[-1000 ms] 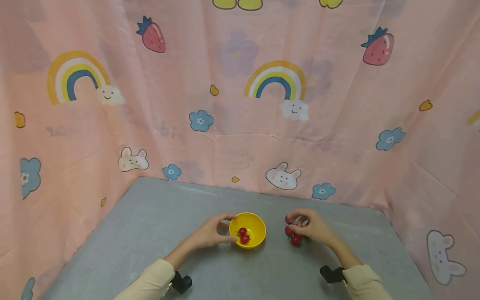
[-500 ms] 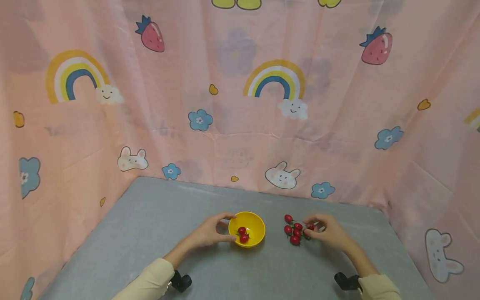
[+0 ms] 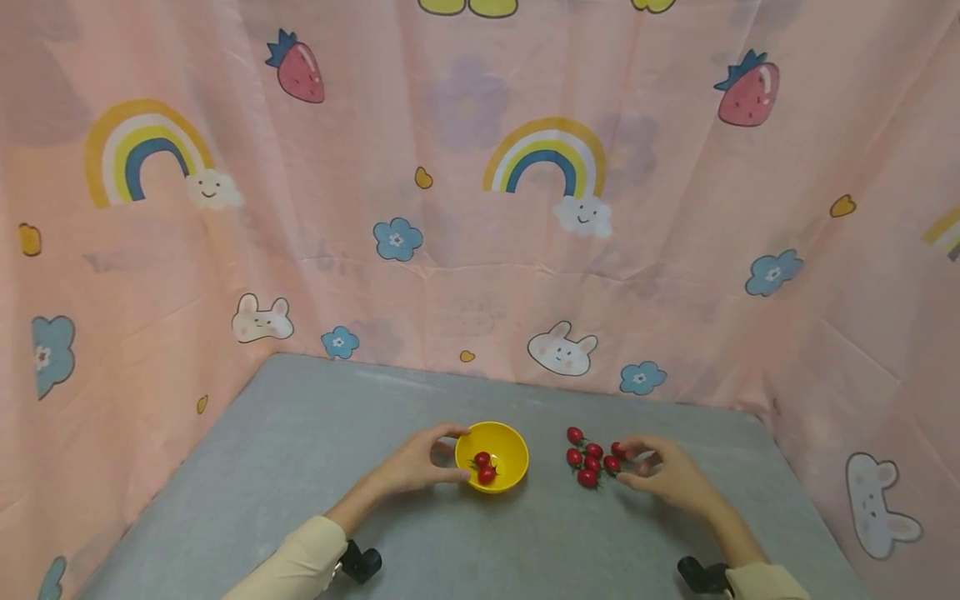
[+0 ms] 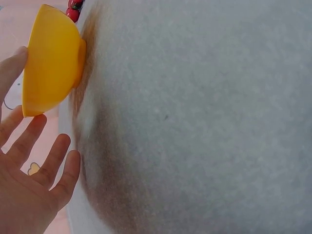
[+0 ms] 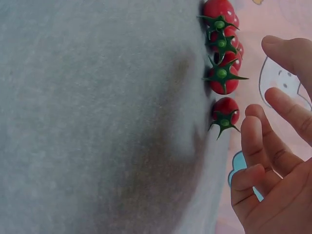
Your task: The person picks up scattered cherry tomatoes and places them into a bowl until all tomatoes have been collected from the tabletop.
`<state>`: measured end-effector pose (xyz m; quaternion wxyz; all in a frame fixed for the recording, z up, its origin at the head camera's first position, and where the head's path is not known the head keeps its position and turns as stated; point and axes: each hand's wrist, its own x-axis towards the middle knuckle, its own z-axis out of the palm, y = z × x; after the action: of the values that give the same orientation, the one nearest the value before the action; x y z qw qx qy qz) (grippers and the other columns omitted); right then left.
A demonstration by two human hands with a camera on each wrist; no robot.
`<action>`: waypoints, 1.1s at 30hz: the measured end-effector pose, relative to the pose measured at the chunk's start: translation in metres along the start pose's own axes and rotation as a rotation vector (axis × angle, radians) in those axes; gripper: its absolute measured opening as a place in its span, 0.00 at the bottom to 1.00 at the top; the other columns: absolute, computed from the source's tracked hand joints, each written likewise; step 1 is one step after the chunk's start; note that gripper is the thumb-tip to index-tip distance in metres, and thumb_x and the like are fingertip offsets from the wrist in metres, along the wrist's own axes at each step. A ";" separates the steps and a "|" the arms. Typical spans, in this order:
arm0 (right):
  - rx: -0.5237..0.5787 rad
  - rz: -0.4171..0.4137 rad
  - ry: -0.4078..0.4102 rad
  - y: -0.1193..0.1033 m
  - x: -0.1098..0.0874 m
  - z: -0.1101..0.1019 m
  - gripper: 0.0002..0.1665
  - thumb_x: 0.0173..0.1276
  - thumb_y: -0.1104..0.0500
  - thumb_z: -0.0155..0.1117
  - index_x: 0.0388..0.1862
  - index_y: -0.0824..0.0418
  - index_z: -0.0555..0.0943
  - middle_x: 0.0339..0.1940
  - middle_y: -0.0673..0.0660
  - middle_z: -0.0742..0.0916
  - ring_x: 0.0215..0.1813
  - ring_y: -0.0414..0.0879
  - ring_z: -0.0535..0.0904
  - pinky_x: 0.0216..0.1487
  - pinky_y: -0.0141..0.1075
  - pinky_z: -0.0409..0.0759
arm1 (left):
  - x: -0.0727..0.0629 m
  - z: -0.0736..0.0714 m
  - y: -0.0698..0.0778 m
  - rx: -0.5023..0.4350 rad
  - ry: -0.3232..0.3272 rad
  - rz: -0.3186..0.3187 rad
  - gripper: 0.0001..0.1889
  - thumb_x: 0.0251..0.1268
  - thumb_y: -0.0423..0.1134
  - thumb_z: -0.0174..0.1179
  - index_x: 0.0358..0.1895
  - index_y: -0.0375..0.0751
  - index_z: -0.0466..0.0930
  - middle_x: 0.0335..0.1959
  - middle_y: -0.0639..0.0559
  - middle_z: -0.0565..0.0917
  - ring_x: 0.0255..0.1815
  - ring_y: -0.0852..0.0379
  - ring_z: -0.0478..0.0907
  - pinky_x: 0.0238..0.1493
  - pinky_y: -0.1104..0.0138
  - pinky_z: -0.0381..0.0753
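Observation:
In the head view my left hand (image 3: 416,462) holds a yellow bowl (image 3: 514,479) at its left side, thumb and fingertips spread along the rim. Two cherry tomatoes with green stems lie inside the bowl; the nearer cherry tomato (image 3: 487,475) sits toward its left wall. To the right, several more cherry tomatoes (image 3: 588,478) lie in a loose cluster on the table. My right hand (image 3: 671,475) hovers at the cluster's right edge, fingertips close to the outermost cherry tomato (image 3: 618,450). In the right wrist view its fingers are apart and bent loosely, with nothing between them.
The grey table (image 3: 360,408) is backed and flanked by a pink curtain (image 3: 465,283) printed with rainbows and rabbits. Between bowl and cluster lies a short stretch of tabletop. Black wrist mounts (image 3: 362,562) sit by both sleeves.
My right hand has moved right from over the cluster to its right side, uncovering tomatoes that it hid. The left hand and bowl have stayed in place.

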<state>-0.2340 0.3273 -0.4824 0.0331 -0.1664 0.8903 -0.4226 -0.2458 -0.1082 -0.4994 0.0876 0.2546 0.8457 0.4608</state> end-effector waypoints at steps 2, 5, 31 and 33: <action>-0.012 0.012 0.014 0.000 -0.002 0.002 0.27 0.59 0.59 0.80 0.55 0.67 0.82 0.47 0.60 0.85 0.39 0.52 0.80 0.34 0.36 0.80 | 0.000 0.000 0.000 -0.002 0.000 -0.003 0.32 0.62 0.47 0.73 0.69 0.45 0.74 0.67 0.49 0.75 0.60 0.45 0.77 0.55 0.57 0.82; -0.039 0.024 0.026 0.001 -0.003 0.005 0.28 0.58 0.57 0.81 0.55 0.66 0.82 0.45 0.59 0.85 0.38 0.51 0.80 0.35 0.36 0.80 | 0.000 0.001 0.001 -0.003 -0.001 -0.006 0.32 0.62 0.47 0.73 0.69 0.45 0.74 0.67 0.49 0.75 0.60 0.45 0.77 0.55 0.57 0.82; -0.175 0.093 0.126 0.008 0.008 0.029 0.14 0.58 0.65 0.77 0.43 0.60 0.86 0.35 0.51 0.85 0.33 0.45 0.79 0.33 0.38 0.80 | -0.002 -0.002 0.005 -0.008 -0.008 -0.004 0.32 0.62 0.45 0.74 0.68 0.44 0.74 0.67 0.48 0.75 0.59 0.44 0.77 0.55 0.54 0.82; -0.166 0.096 0.127 0.008 0.009 0.029 0.14 0.58 0.66 0.77 0.43 0.61 0.85 0.35 0.52 0.85 0.33 0.45 0.78 0.33 0.37 0.79 | -0.002 -0.002 0.005 -0.008 -0.008 -0.005 0.32 0.62 0.46 0.74 0.68 0.44 0.74 0.67 0.48 0.75 0.59 0.44 0.77 0.54 0.54 0.82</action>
<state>-0.2385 0.3077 -0.5059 -0.0171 -0.0984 0.9296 -0.3549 -0.2435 -0.1082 -0.4941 0.0929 0.2539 0.8441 0.4629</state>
